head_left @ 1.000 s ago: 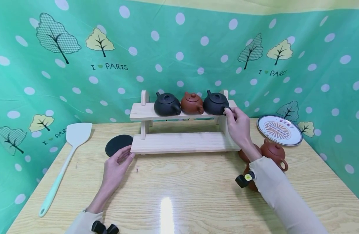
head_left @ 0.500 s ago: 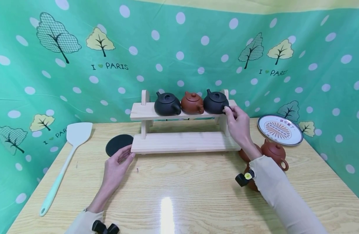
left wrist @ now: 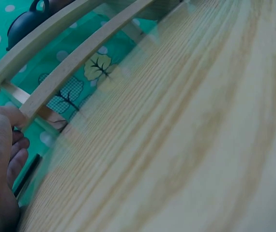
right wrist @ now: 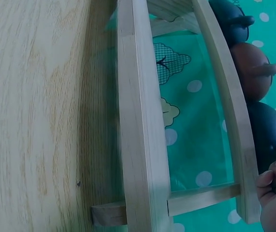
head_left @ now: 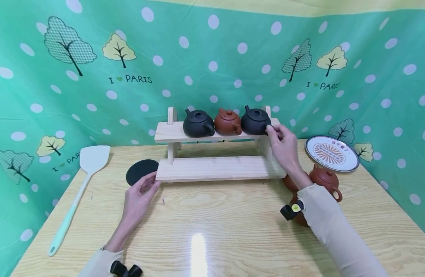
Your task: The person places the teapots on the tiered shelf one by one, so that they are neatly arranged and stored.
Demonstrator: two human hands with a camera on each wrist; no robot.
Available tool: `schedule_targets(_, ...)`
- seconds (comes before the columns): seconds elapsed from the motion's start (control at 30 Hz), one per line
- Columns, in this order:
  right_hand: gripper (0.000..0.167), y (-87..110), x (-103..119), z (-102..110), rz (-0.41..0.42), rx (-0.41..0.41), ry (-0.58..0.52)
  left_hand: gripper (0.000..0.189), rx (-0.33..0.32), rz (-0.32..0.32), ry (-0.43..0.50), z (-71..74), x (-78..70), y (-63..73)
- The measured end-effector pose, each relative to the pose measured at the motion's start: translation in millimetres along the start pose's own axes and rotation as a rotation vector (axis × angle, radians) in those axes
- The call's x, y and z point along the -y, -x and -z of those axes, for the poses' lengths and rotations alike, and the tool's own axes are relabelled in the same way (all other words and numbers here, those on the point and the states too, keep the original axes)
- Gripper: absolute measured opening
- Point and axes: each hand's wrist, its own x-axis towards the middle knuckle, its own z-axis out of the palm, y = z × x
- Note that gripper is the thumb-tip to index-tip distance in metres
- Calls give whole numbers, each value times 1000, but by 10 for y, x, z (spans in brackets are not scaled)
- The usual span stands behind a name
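A two-tier wooden display rack stands at the back of the table. On its upper shelf sit a black teapot, a reddish-brown teapot and, at the right end, another black teapot. My right hand pinches the handle of that right-end pot between thumb and fingers; the handle is mostly covered. Down at the left end of the lower shelf, my left hand grips the corner. In the left wrist view, the thumb lies at the shelf's end, with the fingers curled behind.
Right of the rack are several reddish-brown teapots, partly hidden by my right forearm. Behind them a patterned plate leans near the cloth backdrop. A black disc lies beside my left hand, and a spatula farther left.
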Motion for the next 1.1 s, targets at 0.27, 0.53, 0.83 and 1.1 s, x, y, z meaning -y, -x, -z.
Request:
schedule_targets(0.27, 32, 33, 0, 102, -15, -7, -20, 37, -3, 0, -1, 9, 13, -1)
schedule_targets(0.53, 32, 194, 31, 322, -37, -13, 6, 38, 1, 1, -5, 11, 0, 0)
schedule_targets(0.83, 31, 522, -14, 651, -76, 31, 43, 39, 2, 0, -24, 6, -1, 1)
schedule_targets(1.1, 34, 797, -14, 841, -130, 40, 61, 38, -4, -2, -23, 4, -7, -1)
